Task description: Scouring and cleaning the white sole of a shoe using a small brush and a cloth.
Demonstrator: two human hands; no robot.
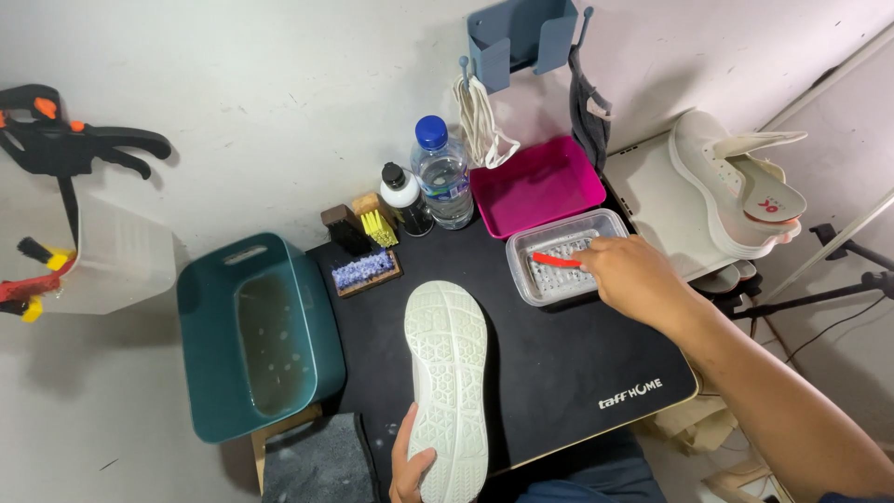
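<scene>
White rubber sole up, the shoe lies lengthwise on the black mat, heel end toward the person. It looks light and fairly stiff underfoot, with a grippy tread; the soft upper is hidden beneath, so the firm edges of the sole near the heel seem the best place to hold it.

From the head view, the left hand curls around the heel end, thumb lying on the sole, fingers tucked under out of sight; it holds the shoe steady. The right hand reaches over the clear tray, fingers loosely closed on a red brush resting in it.

Just behind the tray sits a pink tub, beside it a water bottle. A teal basin of murky water stands left of the mat.
</scene>
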